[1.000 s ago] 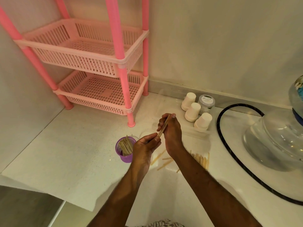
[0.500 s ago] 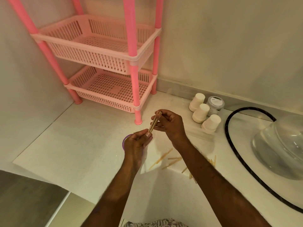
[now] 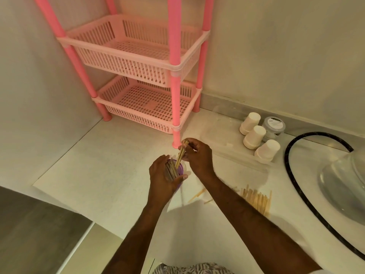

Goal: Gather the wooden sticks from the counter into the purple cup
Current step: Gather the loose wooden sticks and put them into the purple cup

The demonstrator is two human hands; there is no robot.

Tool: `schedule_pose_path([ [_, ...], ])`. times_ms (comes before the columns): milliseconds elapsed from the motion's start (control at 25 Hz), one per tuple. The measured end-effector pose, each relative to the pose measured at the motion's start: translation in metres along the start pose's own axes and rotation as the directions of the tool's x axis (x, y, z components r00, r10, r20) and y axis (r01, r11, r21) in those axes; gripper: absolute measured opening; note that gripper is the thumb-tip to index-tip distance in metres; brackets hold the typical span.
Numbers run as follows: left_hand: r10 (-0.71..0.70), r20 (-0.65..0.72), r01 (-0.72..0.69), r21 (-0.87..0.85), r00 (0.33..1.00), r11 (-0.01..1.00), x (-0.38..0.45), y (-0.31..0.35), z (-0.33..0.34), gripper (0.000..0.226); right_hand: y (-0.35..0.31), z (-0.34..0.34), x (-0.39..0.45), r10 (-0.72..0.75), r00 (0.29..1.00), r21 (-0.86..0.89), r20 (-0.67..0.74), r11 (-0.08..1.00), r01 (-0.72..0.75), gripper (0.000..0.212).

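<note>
The left hand (image 3: 162, 178) wraps its fingers round the purple cup (image 3: 180, 171) on the tabletop (image 3: 98, 175); at its 1 o'clock the right hand (image 3: 197, 157) pinches wooden sticks (image 3: 180, 155), their lower ends inside the cup. Loose sticks (image 3: 256, 198) lie at 4 o'clock

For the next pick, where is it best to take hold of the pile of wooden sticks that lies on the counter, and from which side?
Take the pile of wooden sticks at its far ends, coming from above with the right hand. The sticks lie flat and nearly parallel, fanned slightly, so a pinch across several should lift them together. The left hand holds the purple cup, so probably that side is less free.
</note>
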State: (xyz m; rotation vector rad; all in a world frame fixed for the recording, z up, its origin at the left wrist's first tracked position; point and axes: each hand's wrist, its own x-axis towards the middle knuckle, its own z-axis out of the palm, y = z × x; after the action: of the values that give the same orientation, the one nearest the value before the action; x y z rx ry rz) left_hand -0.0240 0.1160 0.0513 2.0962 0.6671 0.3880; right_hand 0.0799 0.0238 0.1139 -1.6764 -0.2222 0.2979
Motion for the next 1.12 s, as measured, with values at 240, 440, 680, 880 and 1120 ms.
schedule_pose_path([
  [240, 0.041, -0.058, -0.046, -0.087, 0.997, 0.995, -0.005, -0.008, 0.006, 0.076, 0.02, 0.019, -0.013, -0.108, 0.989, -0.378, 0.096, 0.915, 0.137, 0.018],
  [440, 0.138, -0.12, -0.156, -0.162, 0.983, 0.974, -0.006, -0.003, 0.005, 0.079, 0.031, 0.02, -0.022, -0.07, 0.976, -0.483, 0.207, 0.86, 0.165, 0.027],
  [680, 0.122, -0.12, -0.141, -0.165, 0.985, 0.976, -0.002, -0.018, 0.013, 0.073, 0.029, 0.013, -0.019, -0.169, 0.958, -0.528, 0.233, 0.805, 0.27, 0.033],
  [880, 0.104, -0.102, -0.108, -0.031, 0.989, 0.994, -0.002, -0.022, 0.011, 0.078, 0.035, 0.007, -0.018, -0.169, 0.959, -0.571, 0.228, 0.775, 0.272, 0.035],
  [1120, 0.128, -0.044, -0.115, 0.228, 0.991, 0.967, 0.013, 0.001, 0.002, 0.066, 0.059, -0.006, -0.023, -0.134, 0.98, -0.614, 0.147, 0.765, 0.197, 0.044],
])
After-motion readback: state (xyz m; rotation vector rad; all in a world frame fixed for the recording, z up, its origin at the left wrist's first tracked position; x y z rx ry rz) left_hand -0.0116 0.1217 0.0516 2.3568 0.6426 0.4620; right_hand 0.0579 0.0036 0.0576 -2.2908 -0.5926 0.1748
